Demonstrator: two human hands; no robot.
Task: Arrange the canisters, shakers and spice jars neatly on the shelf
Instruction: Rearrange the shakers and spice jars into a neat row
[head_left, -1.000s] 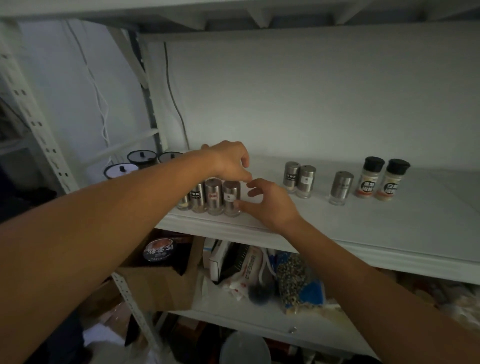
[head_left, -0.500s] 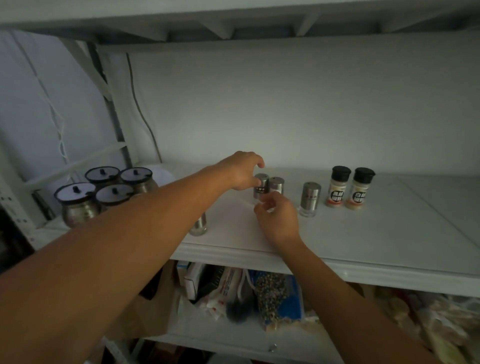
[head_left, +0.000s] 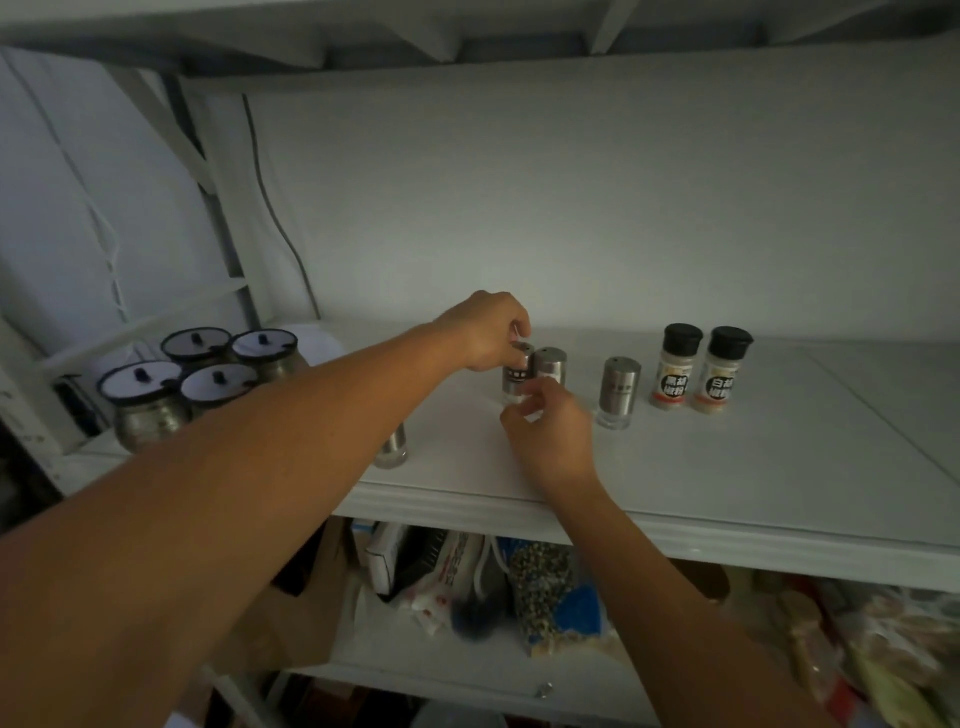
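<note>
Canisters (head_left: 202, 384) stand grouped well left of the shaker pair (head_left: 535, 371). Left hand (head_left: 491, 332) pinches one shaker's top; right hand (head_left: 550, 436), fingers curled, seems to touch the other (grip unclear). Right of them, a lone shaker (head_left: 618, 392) and spice jars (head_left: 698, 369) await alignment.

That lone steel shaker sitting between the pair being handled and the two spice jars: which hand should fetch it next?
Right, probably. The right hand is free and just beside the lone shaker, while the left hand is closed on the left shaker of the pair, farther away.
</note>
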